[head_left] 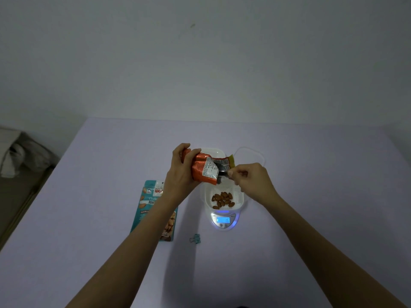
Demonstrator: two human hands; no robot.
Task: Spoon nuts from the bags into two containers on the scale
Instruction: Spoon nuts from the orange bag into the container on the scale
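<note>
Above a digital kitchen scale [223, 222], a person's left hand [180, 170] grips an orange foil bag [203, 167] tipped on its side, mouth facing right, while the right hand [251, 178] pinches the handle of a metal spoon [223, 173] whose bowl sits inside the bag's opening. Directly below, a white perforated container [238, 193] rests on the scale with a small heap of almonds [223, 199] in it; the display glows blue. A second white container [210, 151] waits on the lilac surface [311, 196] just behind the scale, partly hidden by the bag, with a clear plastic piece [253, 153] beside it. A teal bag of roasted almonds [148, 203] lies flat to the left, partly under the forearm, and a teal binder clip [195, 238] sits nearer the person.

The step in hand appears to be drawing a spoonful out of the foil bag. It would go best with the bag's mouth kept over the container so strays fall in, the bag tilted only slightly, the spoon brought out level and lightly loaded, and neither hand touching the scale so the reading stays true
</note>
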